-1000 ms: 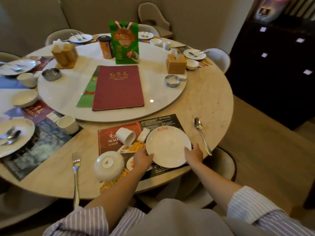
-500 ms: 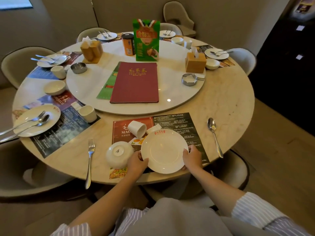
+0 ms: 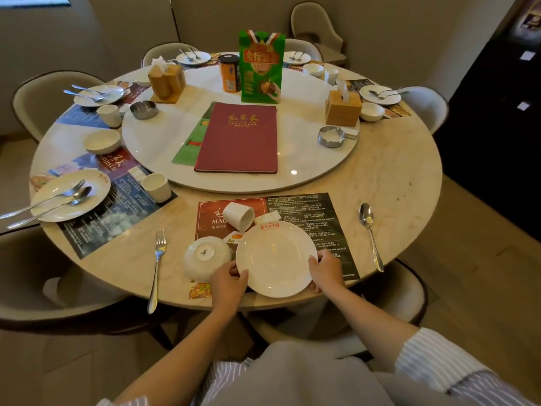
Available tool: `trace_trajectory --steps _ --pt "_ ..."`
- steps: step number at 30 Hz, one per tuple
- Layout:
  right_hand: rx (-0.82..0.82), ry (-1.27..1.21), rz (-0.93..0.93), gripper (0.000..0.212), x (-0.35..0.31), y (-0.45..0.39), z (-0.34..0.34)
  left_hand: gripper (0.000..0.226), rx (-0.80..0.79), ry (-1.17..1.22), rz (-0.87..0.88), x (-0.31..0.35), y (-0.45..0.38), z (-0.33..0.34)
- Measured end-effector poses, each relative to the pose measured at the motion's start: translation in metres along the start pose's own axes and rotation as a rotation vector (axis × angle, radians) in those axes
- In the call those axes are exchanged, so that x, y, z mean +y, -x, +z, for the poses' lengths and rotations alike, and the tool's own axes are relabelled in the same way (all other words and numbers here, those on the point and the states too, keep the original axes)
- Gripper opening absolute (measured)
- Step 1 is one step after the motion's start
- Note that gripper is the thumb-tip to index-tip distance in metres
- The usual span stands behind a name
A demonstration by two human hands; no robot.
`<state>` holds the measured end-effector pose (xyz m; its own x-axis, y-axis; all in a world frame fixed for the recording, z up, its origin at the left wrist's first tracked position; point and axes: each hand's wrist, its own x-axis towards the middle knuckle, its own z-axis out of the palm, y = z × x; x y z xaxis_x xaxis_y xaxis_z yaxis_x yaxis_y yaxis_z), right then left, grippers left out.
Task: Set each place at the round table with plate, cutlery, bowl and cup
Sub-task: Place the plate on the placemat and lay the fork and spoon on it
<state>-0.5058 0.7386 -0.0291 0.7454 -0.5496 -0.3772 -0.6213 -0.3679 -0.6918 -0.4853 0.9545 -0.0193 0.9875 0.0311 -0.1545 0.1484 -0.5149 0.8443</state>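
A white plate (image 3: 275,257) with a red logo lies on the paper placemat (image 3: 319,224) at the near table edge. My left hand (image 3: 229,281) grips its left rim and my right hand (image 3: 326,269) grips its right rim. An upturned white bowl (image 3: 205,257) sits just left of the plate. A white cup (image 3: 239,215) lies on its side behind the plate, beside a small white packet (image 3: 270,216). A fork (image 3: 156,266) lies to the left and a spoon (image 3: 370,234) to the right on the bare table.
The place at the left has a plate with fork and spoon (image 3: 68,194), a cup (image 3: 156,187) and a bowl (image 3: 102,141). A lazy Susan (image 3: 307,171) carries a red menu (image 3: 240,137), tissue boxes (image 3: 342,108) and ashtrays (image 3: 330,136). Chairs (image 3: 41,98) ring the table.
The plate has slid a little toward the near table edge, both hands still on its rim. My view has swung left and pulled back, showing more of the table.
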Motion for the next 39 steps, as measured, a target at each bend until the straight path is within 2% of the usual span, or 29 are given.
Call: trace_trajectory --steps 2,5,8,10,14,21,25,29,32,34,37,39 --pt "0.024 0.01 -0.02 0.02 0.002 -0.004 -0.006 0.01 0.017 0.012 -0.001 -0.002 0.001 0.001" --pt "0.212 0.002 0.007 0.021 0.009 -0.015 -0.023 0.019 0.065 0.017 -0.001 -0.008 0.001 0.003" --pt "0.41 -0.014 0.098 0.015 0.02 -0.03 -0.046 0.023 0.086 0.041 0.006 -0.011 0.003 0.005" --pt "0.484 -0.016 0.19 0.021 0.028 -0.039 -0.062 0.022 0.09 0.05 0.01 -0.01 0.004 0.006" --pt "0.498 -0.051 0.356 0.026 0.04 -0.045 -0.076 0.018 0.094 0.053 0.002 -0.011 0.004 0.008" --pt "0.495 -0.297 0.422 0.029 0.053 -0.043 -0.083 0.012 0.105 0.062 0.018 -0.017 0.002 0.012" --pt "0.449 -0.375 0.4 0.024 0.057 -0.035 -0.088 0.011 0.114 0.075 0.023 -0.02 0.002 0.014" --pt "0.37 -0.607 0.408 0.022 0.049 -0.029 -0.086 0.01 0.119 0.083 0.017 -0.021 0.001 0.016" --pt "0.229 -0.88 0.46 0.007 0.033 -0.021 -0.079 0.01 0.115 0.095 0.01 -0.021 0.001 0.016" --pt "0.084 -0.982 0.45 0.005 0.021 -0.007 -0.07 0.011 0.115 0.101 0.005 -0.021 0.001 0.016" --pt "-0.192 -0.957 0.407 0.012 0.008 0.019 -0.05 0.011 0.106 0.106 -0.003 -0.019 0.002 0.014" --pt "-0.305 -0.944 0.403 0.007 0.004 0.034 -0.036 0.01 0.1 0.099 0.0 -0.017 0.003 0.013"
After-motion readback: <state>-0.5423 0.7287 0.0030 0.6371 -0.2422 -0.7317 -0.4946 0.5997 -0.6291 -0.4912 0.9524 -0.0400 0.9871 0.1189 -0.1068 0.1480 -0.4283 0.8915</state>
